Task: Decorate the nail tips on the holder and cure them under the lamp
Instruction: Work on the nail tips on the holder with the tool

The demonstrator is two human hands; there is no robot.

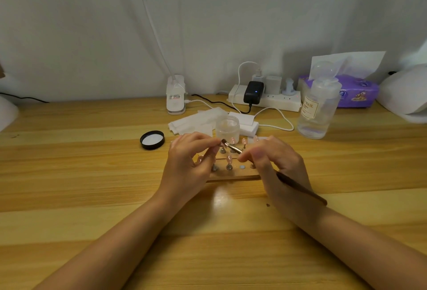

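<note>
A striped wooden table (92,174) runs up to a pale wall. At its centre sits one wooden holder (233,175) with pink nail tips (230,158) on metal pegs; I count about five, others hidden by fingers. The left hand (187,162) pinches one tip near the brush head. The right hand (275,164) grips one brush (233,148) whose handle points toward four o'clock. At twelve o'clock stands one clear jar (227,129), one black lid (152,140) at ten o'clock, one pump bottle (317,109) at two o'clock, and one white lamp (406,93) far right.
</note>
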